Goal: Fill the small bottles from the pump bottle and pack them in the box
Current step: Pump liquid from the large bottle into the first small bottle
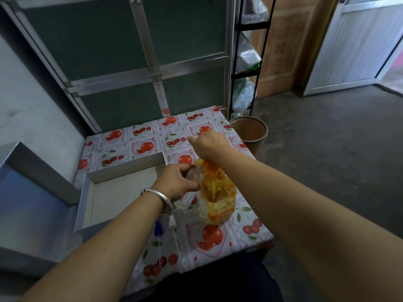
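Two bare forearms reach over a fruit-print tablecloth [218, 236]. At centre, the left hand [176, 184] grips a small clear bottle [185, 199] against the orange pump bottle [218, 192]. Right hand [209, 144], fingers curled, presses its top. An open grey box [122, 171] sits at nine o'clock.

No legible text, label, brand or number on any item. The pump bottle [218, 192] shows none readable.

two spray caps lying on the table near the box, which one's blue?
The left one: the blue spray cap, nearer the box. The white spray cap lies just to its right; both trail thin dip tubes toward the person.
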